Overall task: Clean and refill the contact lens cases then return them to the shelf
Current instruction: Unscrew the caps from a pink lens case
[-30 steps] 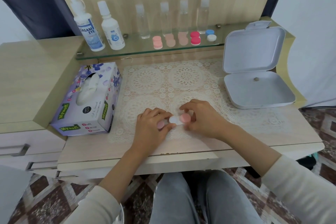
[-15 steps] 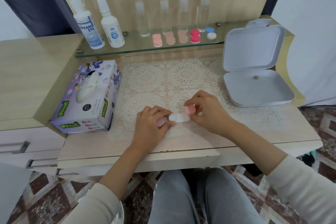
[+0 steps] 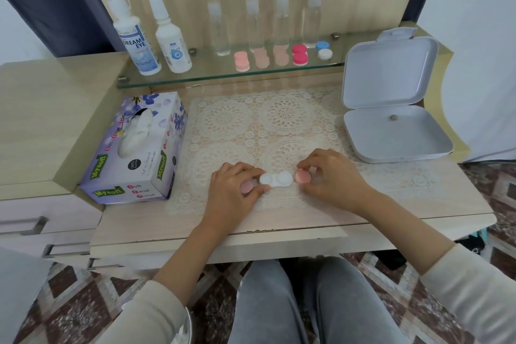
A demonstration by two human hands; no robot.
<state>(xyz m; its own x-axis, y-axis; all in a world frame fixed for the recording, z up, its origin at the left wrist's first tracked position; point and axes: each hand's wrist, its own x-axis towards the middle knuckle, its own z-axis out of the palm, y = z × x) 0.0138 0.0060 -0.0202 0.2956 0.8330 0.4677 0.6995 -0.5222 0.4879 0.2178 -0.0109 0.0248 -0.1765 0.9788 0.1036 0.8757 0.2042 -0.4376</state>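
On the lace mat (image 3: pixel 251 126), our white lens case (image 3: pixel 276 179) sits uncapped between our hands: left hand (image 3: pixel 231 193) holds a pink cap (image 3: pixel 247 186) at its 9 o'clock, right hand (image 3: pixel 332 179) pinches the second cap (image 3: pixel 301 177) at 3. We reckon a fumbled cap could roll off the desk edge (image 3: pixel 279 227) at 6; free mat lies toward 12.

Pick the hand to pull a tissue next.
Left, probably. The tissue box sits beside the left hand; the right hand would cross over the open lens case. Each pinches a pink cap, so set that down first.
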